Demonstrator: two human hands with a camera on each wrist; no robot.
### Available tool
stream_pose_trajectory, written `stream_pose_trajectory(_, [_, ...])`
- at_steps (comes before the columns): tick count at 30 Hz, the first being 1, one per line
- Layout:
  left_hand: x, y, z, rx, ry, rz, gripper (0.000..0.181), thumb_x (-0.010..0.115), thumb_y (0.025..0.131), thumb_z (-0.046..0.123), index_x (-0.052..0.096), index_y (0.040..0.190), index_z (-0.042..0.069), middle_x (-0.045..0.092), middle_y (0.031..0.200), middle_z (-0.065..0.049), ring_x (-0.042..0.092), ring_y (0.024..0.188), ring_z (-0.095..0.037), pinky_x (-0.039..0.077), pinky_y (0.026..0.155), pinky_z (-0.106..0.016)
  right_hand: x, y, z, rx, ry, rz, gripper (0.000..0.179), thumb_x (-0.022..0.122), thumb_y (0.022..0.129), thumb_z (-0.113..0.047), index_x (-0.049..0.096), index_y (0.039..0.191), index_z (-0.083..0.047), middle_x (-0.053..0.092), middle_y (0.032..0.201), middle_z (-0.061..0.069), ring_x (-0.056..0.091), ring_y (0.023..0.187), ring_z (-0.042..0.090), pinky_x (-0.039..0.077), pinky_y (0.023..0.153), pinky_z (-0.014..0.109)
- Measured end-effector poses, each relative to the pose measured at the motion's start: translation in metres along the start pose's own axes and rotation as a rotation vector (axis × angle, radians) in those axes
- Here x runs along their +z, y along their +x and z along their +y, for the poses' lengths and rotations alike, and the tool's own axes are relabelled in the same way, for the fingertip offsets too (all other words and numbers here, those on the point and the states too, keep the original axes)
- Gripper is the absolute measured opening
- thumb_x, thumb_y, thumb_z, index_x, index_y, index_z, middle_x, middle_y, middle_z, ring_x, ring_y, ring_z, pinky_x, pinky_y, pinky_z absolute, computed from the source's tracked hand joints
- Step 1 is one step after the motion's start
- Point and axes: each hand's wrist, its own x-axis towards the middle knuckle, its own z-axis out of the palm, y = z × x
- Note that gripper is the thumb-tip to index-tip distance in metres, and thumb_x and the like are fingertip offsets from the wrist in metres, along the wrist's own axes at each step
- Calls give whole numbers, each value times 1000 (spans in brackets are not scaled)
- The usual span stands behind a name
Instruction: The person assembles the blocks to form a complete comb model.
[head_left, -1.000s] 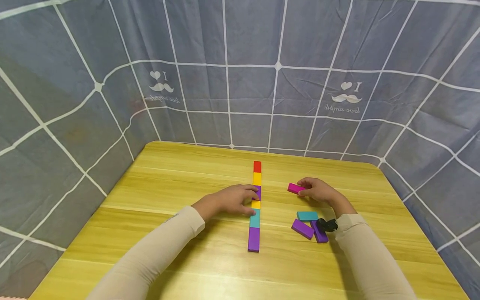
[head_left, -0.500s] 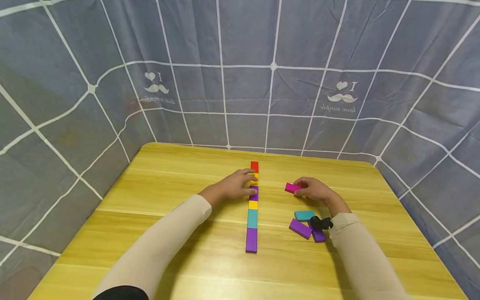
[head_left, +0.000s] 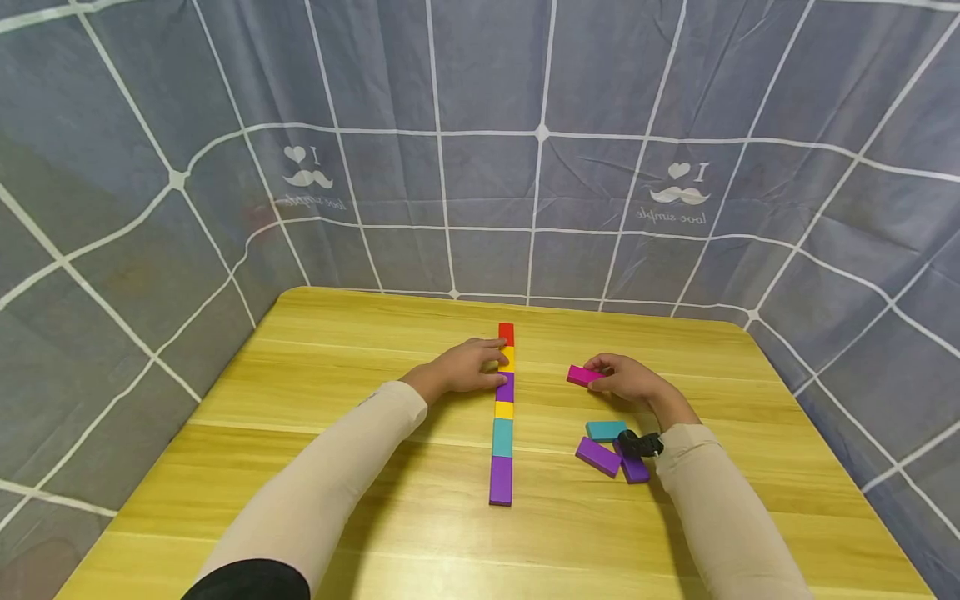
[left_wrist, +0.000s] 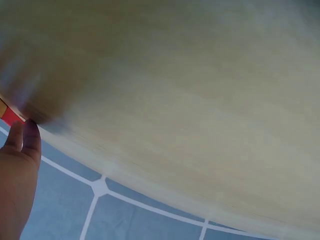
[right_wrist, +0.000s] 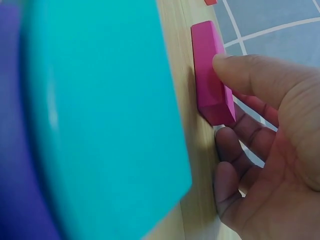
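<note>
A straight row of coloured blocks runs away from me on the table: a purple block (head_left: 501,481) nearest, then teal (head_left: 503,437), yellow (head_left: 504,410), purple (head_left: 506,390), yellow (head_left: 508,356) and a red block (head_left: 506,332) farthest. My left hand (head_left: 467,367) lies along the row's left side, fingertips on the far yellow block near the red one, thumb at the middle purple block. To the right, my right hand (head_left: 632,382) pinches a magenta block (head_left: 580,376) between thumb and fingers. In the right wrist view that magenta block (right_wrist: 207,70) sits low over the wood.
Nearer me than the right hand lie a teal block (head_left: 604,431) and two purple blocks, one angled (head_left: 597,457) and one (head_left: 633,468) partly behind the black wrist strap (head_left: 641,444). A grey-blue curtain (head_left: 495,183) with white lines surrounds the wooden table (head_left: 420,525).
My left hand has slid away from me along the row, from the middle blocks to the far yellow and red ones. The right hand keeps its pinch on the magenta block, nearly still.
</note>
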Motion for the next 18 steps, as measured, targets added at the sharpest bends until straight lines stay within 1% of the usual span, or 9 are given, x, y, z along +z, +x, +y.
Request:
stream_pose_trajectory(3, [1, 0, -1, -11, -13, -7, 41, 64, 97, 36, 65, 128, 10, 43, 153, -10, 39, 141, -28, 29, 116, -38, 0, 0, 0, 7, 15, 5, 31, 67, 94, -10, 60, 122, 0, 60, 113, 16, 53, 100, 30, 42, 81, 35])
stream_pose_trajectory(6, [1, 1, -1, -23, -17, -18, 41, 64, 97, 36, 64, 129, 10, 45, 152, -8, 41, 139, -27, 30, 116, -37, 0, 0, 0, 5, 50, 5, 28, 66, 94, -7, 60, 120, 2, 60, 109, 16, 52, 96, 28, 42, 80, 34])
stream_pose_trajectory(11, [0, 2, 0, -36, -30, -36, 41, 64, 97, 35, 64, 129, 9, 44, 152, -10, 39, 141, -28, 28, 117, -37, 1, -1, -2, 0, 86, 4, 25, 65, 94, -5, 60, 117, 3, 59, 104, 13, 50, 92, 26, 41, 78, 33])
stream_pose_trajectory(18, [-1, 2, 0, -25, -7, -33, 39, 63, 97, 35, 65, 126, 10, 42, 153, -11, 38, 141, -29, 28, 117, -39, 2, -2, -3, 6, 90, 8, 25, 64, 94, -5, 60, 118, 3, 60, 106, 14, 50, 94, 27, 41, 80, 34])
